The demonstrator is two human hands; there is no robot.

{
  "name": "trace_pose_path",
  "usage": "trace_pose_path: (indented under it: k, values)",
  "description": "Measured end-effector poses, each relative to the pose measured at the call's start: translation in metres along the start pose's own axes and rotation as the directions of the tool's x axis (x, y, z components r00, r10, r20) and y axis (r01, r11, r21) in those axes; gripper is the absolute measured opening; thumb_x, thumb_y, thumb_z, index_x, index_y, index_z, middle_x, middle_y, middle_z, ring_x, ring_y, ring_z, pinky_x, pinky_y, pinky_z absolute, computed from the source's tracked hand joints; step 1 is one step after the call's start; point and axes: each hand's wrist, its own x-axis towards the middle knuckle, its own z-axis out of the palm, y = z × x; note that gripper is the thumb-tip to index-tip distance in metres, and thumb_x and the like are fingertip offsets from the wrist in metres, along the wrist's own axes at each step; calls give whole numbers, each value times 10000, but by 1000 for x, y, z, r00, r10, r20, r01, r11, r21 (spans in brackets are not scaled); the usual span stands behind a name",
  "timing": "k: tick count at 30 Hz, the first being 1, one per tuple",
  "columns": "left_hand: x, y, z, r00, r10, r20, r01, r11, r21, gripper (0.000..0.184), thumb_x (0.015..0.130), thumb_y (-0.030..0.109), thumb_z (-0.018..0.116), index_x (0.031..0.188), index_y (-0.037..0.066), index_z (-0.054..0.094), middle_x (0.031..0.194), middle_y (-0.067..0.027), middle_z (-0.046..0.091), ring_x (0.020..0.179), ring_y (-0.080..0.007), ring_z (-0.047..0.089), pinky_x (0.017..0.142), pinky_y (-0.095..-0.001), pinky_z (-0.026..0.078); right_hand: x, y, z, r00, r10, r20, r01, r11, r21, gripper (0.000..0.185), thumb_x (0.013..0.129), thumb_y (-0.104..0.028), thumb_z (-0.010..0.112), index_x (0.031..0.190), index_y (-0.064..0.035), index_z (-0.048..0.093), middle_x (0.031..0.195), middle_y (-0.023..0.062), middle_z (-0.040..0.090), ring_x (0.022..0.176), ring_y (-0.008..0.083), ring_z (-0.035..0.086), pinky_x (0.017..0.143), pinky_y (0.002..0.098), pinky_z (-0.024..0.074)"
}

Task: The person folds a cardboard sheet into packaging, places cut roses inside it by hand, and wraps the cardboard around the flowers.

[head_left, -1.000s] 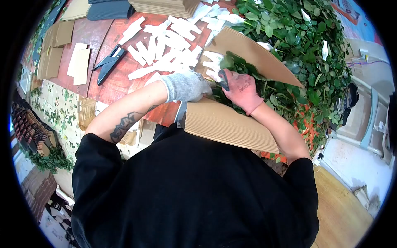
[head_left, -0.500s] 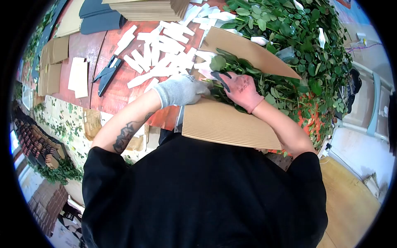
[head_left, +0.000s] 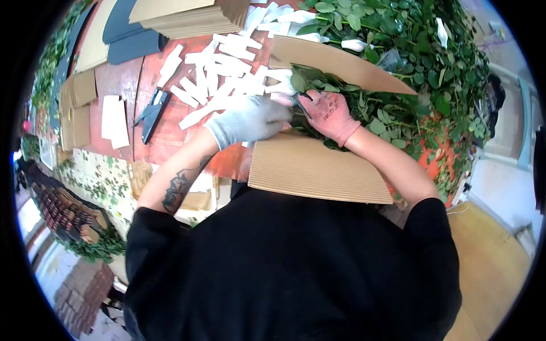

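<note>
While curled, right fingers point(head_left: 309, 99) on leaves point(head_left: 314, 79).

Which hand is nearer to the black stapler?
The left hand. It is to the right of the black stapler, with a gap between; the right hand is farther right, on the leafy stems.

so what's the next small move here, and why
I'd probably settle the white-sleeved buds with the grey-gloved left hand before folding the corrugated cardboard: the buds lie right by that hand, the pink-gloved right hand is on the leafy stems, and the cardboard's near side lies open.
</note>
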Motion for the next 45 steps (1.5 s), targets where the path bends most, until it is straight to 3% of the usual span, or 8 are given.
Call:
trace_pose_path:
  k: [3, 6, 29, 32, 34, 39, 42, 45]
  values:
    - [6, -5, -14, 892, -336, -302, 275, 934, -226, 192, 810, 209, 593, 961, 115, 663, 819, -117, 632, 781, -283, 614, 688, -376, 482, -4, -2, -8, 988, 70, 139, -74, 997, 29, 353, 759, -231, 601, 1096, -126, 595, 1087, 104, 583, 779, 246, 617, 642, 354, 482]
    - [11, -3, 1, 888, -248, -388, 270, 963, 0, 193, 813, 219, 588, 949, 100, 656, 827, -124, 626, 787, -288, 612, 691, -385, 485, -6, -1, -8, 989, 55, 138, -61, 997, 39, 387, 749, -206, 604, 1123, -109, 582, 1124, 151, 564, 786, 260, 616, 646, 349, 483]
    - [-38, -30, -38, 755, -510, -411, 651, 658, 379, 257, 815, 149, 532, 1061, 89, 569, 1021, -124, 598, 808, -315, 625, 683, -419, 506, -13, 2, -4, 991, 73, 114, -76, 997, 26, 327, 760, -117, 529, 1081, -111, 592, 919, 116, 576, 758, 235, 619, 600, 349, 476]
    - [-29, 7, -65, 889, -418, -186, 447, 880, 160, 306, 809, 123, 554, 1110, 89, 597, 1117, -137, 607, 921, -288, 620, 779, -378, 502, -12, 2, -4, 994, 59, 89, -63, 997, 50, 224, 835, -136, 461, 1016, -119, 592, 916, 109, 588, 791, 235, 628, 623, 350, 487]
    - [-13, 11, -51, 983, 3, -184, -8, 1000, -30, 270, 829, 143, 525, 1073, 79, 622, 1117, -129, 613, 943, -279, 625, 813, -371, 501, -14, 1, -4, 996, 43, 73, -46, 998, 39, 211, 839, -136, 458, 1002, -116, 592, 911, 111, 591, 791, 237, 629, 622, 352, 488]
    - [22, 21, -20, 999, -42, -32, 46, 992, 120, 356, 835, 181, 511, 1175, 89, 562, 1237, -122, 553, 913, -311, 633, 787, -409, 502, -7, -1, -31, 968, 13, 250, 4, 998, -66, 263, 769, -160, 536, 1026, -122, 580, 867, 108, 575, 741, 223, 608, 594, 343, 453]
    - [19, 19, -14, 975, -188, 117, 161, 964, 210, 328, 832, 189, 508, 1140, 89, 560, 1146, -150, 590, 821, -327, 644, 720, -435, 498, 1, -17, -73, 956, -78, -281, 81, 997, -3, 264, 751, -251, 585, 992, -148, 552, 869, 71, 568, 760, 220, 602, 620, 340, 434]
    - [16, 11, -1, 991, -120, 55, 106, 971, 212, 301, 828, 211, 523, 1097, 85, 570, 1054, -148, 622, 793, -324, 645, 690, -437, 496, 38, -17, -60, 980, -57, -192, 95, 976, 198, 253, 800, -282, 577, 992, -122, 537, 923, 91, 593, 748, 288, 607, 666, 384, 459]
